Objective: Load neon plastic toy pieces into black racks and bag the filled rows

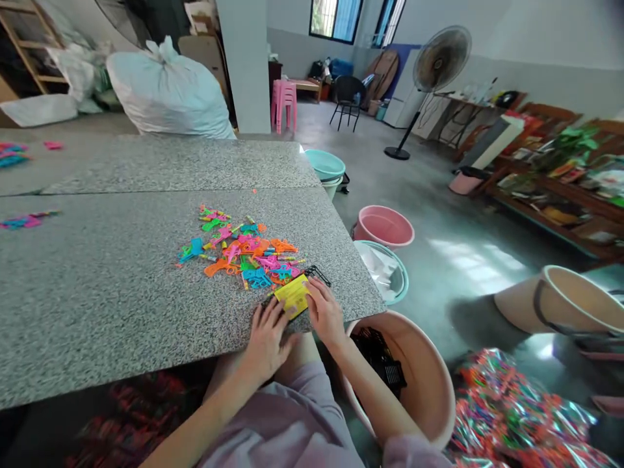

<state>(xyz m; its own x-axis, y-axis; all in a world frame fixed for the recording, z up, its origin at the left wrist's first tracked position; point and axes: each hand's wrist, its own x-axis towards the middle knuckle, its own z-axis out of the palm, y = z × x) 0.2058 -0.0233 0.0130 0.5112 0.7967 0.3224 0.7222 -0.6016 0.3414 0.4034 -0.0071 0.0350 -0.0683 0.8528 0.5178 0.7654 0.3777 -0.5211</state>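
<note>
A yellow card (293,296) lies over black plastic pieces (318,274) at the front edge of the speckled stone table. My left hand (266,338) has its fingers pressed on the card's left end, with the thumb spread towards my lap. At the card's right end, my right hand (324,311) grips its edge between thumb and fingers. Just beyond the card is a loose pile of small bright plastic toys (244,250) in orange, pink, blue and green, shaped like little guns. What lies beneath the card is mostly hidden.
A peach tub (429,370) holding black plastic pieces (377,357) stands right of my lap. Beyond it are a teal-rimmed bucket (402,276) and a pink bucket (385,224). Shiny wrapped bundles (517,409) lie on the floor. A white sack (168,91) stands behind the table (121,286).
</note>
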